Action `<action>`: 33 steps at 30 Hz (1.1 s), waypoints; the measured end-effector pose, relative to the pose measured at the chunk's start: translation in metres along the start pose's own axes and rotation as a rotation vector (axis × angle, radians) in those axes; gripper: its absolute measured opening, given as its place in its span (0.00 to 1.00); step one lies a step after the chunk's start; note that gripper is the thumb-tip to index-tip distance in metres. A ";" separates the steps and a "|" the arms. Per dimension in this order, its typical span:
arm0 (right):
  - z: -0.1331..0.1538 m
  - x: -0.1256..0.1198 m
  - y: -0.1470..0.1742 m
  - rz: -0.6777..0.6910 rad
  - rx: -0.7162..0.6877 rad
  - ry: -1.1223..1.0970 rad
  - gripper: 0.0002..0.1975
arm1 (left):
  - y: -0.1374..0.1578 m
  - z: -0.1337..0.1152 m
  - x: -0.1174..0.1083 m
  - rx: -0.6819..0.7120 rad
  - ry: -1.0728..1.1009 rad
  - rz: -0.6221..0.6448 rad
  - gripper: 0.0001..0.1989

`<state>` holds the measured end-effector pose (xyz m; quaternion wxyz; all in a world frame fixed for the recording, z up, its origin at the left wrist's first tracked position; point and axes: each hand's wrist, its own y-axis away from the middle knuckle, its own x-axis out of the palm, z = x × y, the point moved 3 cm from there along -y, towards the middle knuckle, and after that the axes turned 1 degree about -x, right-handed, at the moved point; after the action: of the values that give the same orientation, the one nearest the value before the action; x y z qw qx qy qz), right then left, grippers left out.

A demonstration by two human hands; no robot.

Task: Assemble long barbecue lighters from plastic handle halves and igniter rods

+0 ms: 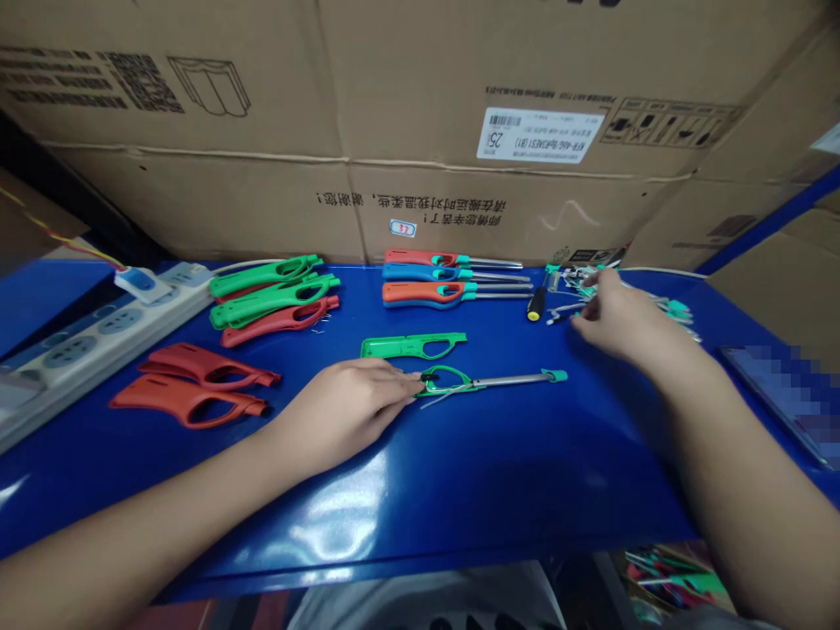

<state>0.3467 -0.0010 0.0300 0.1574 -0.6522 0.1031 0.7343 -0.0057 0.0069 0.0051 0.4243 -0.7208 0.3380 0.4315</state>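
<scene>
Nearest me, below the edge of the blue worktop [499, 472], a jumble of coloured lighter parts [682, 582] shows at the lower right. On the worktop, the left hand [351, 398] has its fingers drawn together over the handle end of an open green lighter [512, 381]; that grip looks closed on it, though the palm side is hidden. The lighter lies lengthwise from left to right, its rod running away from the left hand, tip towards the right. Orange-red shells [193, 398] lie further left. Just beyond the lighter, a loose green shell [413, 346] lies nearly parallel to it.

The right hand [620, 315] is well apart from the handle, out past the rod's tip, over a pile of small parts [675, 308]. Its thumb and fingers are bent close; I can't tell whether that grip pinches anything. A screwdriver [536, 302] lies just left of it, then finished-looking lighters [430, 291], before the cardboard [420, 114].
</scene>
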 end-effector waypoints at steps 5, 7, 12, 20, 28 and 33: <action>0.017 0.014 0.002 0.099 -0.124 -0.097 0.16 | 0.002 0.002 0.002 0.007 -0.013 -0.001 0.12; 0.015 0.010 0.003 0.078 -0.152 -0.102 0.12 | 0.002 0.001 0.001 0.005 -0.022 -0.001 0.12; 0.005 0.004 0.005 0.220 -0.244 -0.072 0.09 | 0.003 -0.002 -0.001 -0.029 -0.070 -0.018 0.13; 0.028 0.017 0.013 0.278 -0.467 -0.349 0.07 | 0.000 -0.002 0.006 -0.058 -0.045 -0.012 0.17; 0.052 0.033 0.027 0.172 -0.682 -0.351 0.09 | 0.001 -0.004 0.008 -0.065 -0.027 0.014 0.18; 0.064 0.014 0.039 0.184 -0.805 -0.489 0.06 | 0.001 -0.003 0.010 -0.057 -0.025 0.022 0.16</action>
<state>0.2720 -0.0134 0.0222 -0.1539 -0.4577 -0.1720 0.8586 -0.0014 0.0029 -0.0035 0.4030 -0.7235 0.3281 0.4544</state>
